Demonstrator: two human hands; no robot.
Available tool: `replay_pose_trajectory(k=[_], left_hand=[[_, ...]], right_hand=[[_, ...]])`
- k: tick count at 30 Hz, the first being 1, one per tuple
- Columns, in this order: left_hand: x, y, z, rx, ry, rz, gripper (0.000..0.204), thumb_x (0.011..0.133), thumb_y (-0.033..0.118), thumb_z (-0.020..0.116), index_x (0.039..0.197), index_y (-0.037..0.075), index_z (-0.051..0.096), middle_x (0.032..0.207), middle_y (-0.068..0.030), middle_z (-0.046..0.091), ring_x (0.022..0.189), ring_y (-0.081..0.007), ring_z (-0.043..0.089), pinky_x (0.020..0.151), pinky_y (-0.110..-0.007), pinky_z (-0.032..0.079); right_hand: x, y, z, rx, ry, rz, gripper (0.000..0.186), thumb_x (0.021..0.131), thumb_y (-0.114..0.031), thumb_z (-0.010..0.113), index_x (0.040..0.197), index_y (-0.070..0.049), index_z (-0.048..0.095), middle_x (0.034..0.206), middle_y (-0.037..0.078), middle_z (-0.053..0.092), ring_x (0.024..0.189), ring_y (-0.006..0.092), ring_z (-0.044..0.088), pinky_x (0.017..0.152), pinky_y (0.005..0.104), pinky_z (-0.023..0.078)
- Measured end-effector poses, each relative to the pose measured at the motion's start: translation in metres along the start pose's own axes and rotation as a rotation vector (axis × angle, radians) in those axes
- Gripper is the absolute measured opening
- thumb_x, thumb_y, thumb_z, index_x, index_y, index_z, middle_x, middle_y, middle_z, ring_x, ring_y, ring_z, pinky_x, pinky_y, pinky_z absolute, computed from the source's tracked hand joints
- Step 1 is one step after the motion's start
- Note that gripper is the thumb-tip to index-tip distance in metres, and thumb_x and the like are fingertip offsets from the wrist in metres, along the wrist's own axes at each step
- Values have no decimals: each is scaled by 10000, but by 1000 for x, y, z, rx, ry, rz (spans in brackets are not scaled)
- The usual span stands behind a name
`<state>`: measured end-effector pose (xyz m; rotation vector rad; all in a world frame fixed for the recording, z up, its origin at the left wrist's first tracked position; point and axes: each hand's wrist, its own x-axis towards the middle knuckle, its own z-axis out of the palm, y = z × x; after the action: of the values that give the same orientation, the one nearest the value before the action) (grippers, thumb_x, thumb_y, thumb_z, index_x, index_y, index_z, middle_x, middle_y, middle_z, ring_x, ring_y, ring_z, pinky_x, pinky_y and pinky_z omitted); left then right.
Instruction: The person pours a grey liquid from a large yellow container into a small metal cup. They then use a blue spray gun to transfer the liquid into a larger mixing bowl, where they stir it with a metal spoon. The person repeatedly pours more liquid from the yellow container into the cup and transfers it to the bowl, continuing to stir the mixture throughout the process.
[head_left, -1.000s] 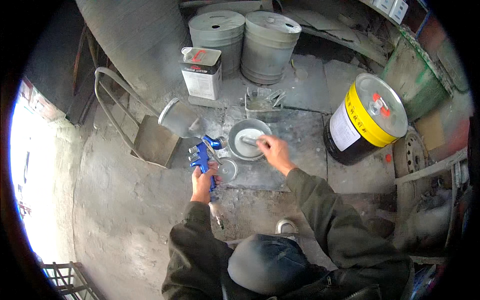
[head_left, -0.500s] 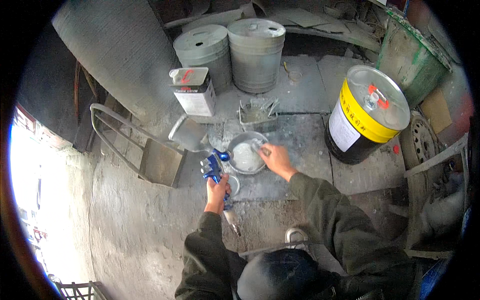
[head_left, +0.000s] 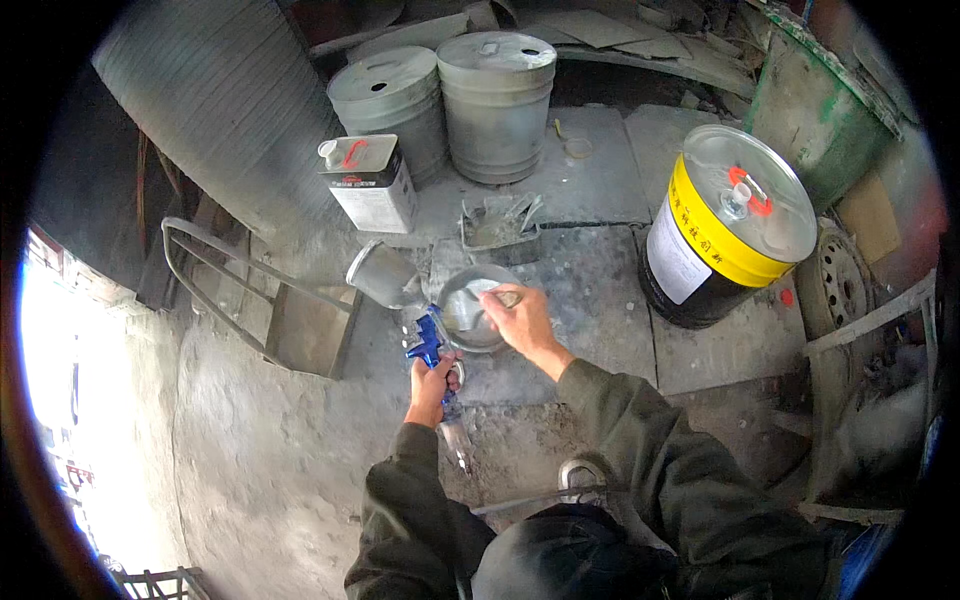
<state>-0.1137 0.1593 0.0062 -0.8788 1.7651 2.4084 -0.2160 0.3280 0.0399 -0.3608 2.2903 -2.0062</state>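
My left hand (head_left: 433, 388) is wrapped round the handle of a blue spray gun (head_left: 426, 342). The gun's grey cup (head_left: 384, 275) leans to the far left. Just right of the gun, a round grey basin (head_left: 512, 274) holds a pool of whitish liquid. Over this basin my right hand (head_left: 520, 322) is closed on a short brush-like tool (head_left: 509, 298) with a brownish end. Its working end is partly hidden by the fingers and the blur. A small ring-shaped lid (head_left: 458, 375) lies beside my left hand, partly covered.
Beyond the basin sit a grimy tray (head_left: 500, 238), a square can (head_left: 370, 190) and two grey drums (head_left: 495, 110). A black drum with a yellow band (head_left: 725, 230) stands right, before a green bin (head_left: 825, 120). Left is a metal hand cart (head_left: 310, 325).
My right hand has moved left from the basin's right rim to above its middle. The gun's cup has swung a little closer to the basin. The view has shifted slightly.
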Motion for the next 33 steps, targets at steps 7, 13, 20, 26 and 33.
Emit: replay_pose_trajectory(k=[7, 13, 20, 26, 33], left_hand=[[3, -2, -17, -114, 4, 15, 124, 934, 87, 617, 911, 74, 496, 931, -109, 695, 551, -96, 506, 475, -255, 419], [1, 1, -21, -173, -19, 29, 96, 962, 115, 584, 965, 83, 493, 1046, -140, 692, 589, -109, 519, 507, -258, 438], [1, 3, -22, -195, 18, -5, 100, 977, 131, 591, 993, 46, 541, 856, -34, 600, 589, -78, 451, 490, -243, 374], [5, 1, -20, -153, 2, -43, 118, 955, 123, 624, 963, 54, 529, 877, -41, 588, 569, -76, 437, 492, -264, 385], [0, 2, -12, -111, 37, -32, 121, 970, 137, 606, 959, 28, 554, 803, -14, 538, 540, -66, 407, 466, -245, 357]], right_hand=[[-1, 11, -3, -153, 64, -145, 216, 872, -262, 688, 926, -56, 727, 752, 153, 702, 681, 256, 702, 611, 338, 519], [15, 48, -18, -518, 5, -205, 273, 863, -315, 697, 878, -43, 698, 785, 170, 697, 730, 352, 683, 615, 429, 522], [12, 44, -21, -519, -112, -172, 267, 880, -313, 683, 953, -58, 713, 798, 157, 705, 732, 331, 684, 632, 391, 522], [7, -19, -8, 166, -61, 53, 197, 911, -226, 677, 915, -32, 714, 712, 34, 690, 641, 82, 621, 577, 265, 470], [3, -4, -8, 130, -21, -27, 197, 913, -188, 668, 891, 5, 699, 746, 57, 700, 689, 89, 642, 603, 264, 484]])
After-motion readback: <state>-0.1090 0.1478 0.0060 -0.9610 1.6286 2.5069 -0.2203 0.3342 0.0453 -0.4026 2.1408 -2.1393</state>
